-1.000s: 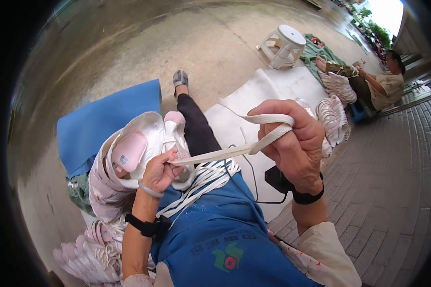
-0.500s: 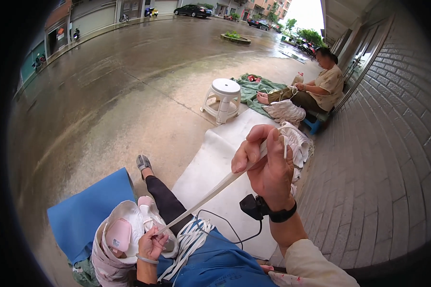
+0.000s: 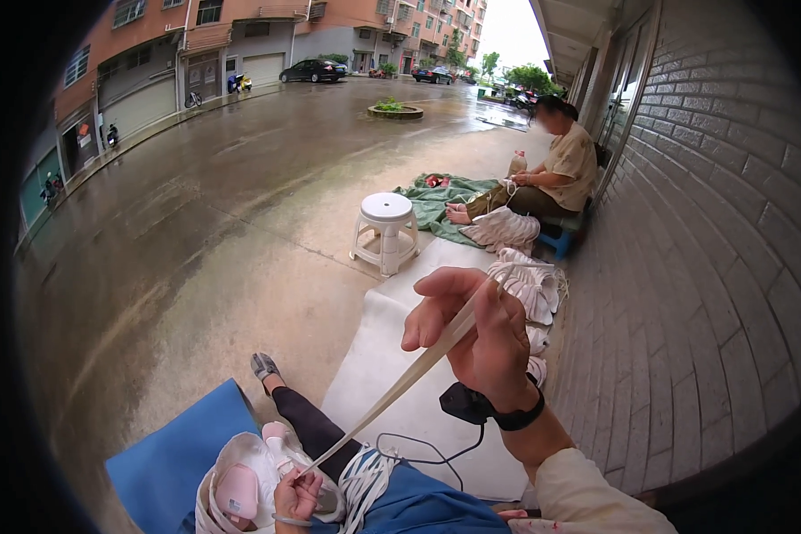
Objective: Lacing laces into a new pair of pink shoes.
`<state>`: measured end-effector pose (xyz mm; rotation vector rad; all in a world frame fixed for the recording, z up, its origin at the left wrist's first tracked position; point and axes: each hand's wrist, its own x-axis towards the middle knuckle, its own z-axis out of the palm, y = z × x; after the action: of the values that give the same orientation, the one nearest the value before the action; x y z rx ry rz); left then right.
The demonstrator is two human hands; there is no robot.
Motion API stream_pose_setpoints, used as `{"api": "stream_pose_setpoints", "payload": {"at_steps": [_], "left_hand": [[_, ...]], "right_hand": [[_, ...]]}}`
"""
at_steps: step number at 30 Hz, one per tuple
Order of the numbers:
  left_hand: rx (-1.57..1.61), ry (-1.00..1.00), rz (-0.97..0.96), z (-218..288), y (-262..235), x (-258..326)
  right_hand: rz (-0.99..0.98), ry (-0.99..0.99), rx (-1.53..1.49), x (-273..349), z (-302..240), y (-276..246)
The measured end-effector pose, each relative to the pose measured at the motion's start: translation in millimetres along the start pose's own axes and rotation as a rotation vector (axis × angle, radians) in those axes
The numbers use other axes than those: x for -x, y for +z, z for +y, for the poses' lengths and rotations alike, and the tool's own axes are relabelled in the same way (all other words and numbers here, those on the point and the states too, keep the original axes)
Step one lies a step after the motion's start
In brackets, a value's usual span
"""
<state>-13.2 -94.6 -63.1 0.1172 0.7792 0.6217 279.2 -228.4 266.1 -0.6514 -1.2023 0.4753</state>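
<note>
A flat white shoelace (image 3: 392, 396) runs taut between my hands. My right hand (image 3: 485, 343) is raised over the white sheet, the lace pinched between thumb and fingers, its end trailing past them. Low at the left, my left hand (image 3: 299, 495) grips the lower part of the lace beside a white and pink shoe (image 3: 280, 452). Next to that shoe lies a white shoe-like piece (image 3: 206, 507) with a pink pad (image 3: 238, 491) inside. A bundle of white laces (image 3: 369, 479) lies across my blue-covered lap (image 3: 436, 512).
A black device with a cable (image 3: 465, 403) is strapped to my right wrist. The white sheet (image 3: 383, 356) and a blue mat (image 3: 178, 445) cover the ground. Ahead stand a white stool (image 3: 387, 233) and a seated person (image 3: 565, 173) handling laces, near white shoe pieces (image 3: 529, 285). A brick wall (image 3: 712, 267) runs along the right.
The view has tilted upward, so the stool, person and shoe sit lower in the picture. Both hands keep hold of the stretched lace.
</note>
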Motion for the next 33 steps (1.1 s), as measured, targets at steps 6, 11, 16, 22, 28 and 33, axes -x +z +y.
{"api": "stream_pose_setpoints", "payload": {"at_steps": [6,11,16,22,28,33], "left_hand": [[-0.007,0.015,-0.012,2.6,9.1,4.6],[-0.020,0.005,-0.057,0.3,5.3,4.0],[-0.056,0.024,-0.127,2.3,0.0,17.1],[-0.228,0.099,0.032,7.4,20.1,35.8],[-0.569,0.271,0.158,5.4,39.0,56.5],[-0.771,0.137,-0.020,15.9,38.2,78.7]], "right_hand": [[-0.082,-0.026,-0.099,3.9,-12.2,6.6],[-0.072,-0.110,0.076,8.9,-24.9,13.1],[0.035,-0.161,0.320,2.6,-22.4,21.1],[-0.082,-0.116,0.130,1.4,-21.7,5.3],[-0.225,-0.133,0.119,-2.2,-27.1,1.9],[-0.296,-0.054,-0.278,-26.4,-12.2,-0.2]]}}
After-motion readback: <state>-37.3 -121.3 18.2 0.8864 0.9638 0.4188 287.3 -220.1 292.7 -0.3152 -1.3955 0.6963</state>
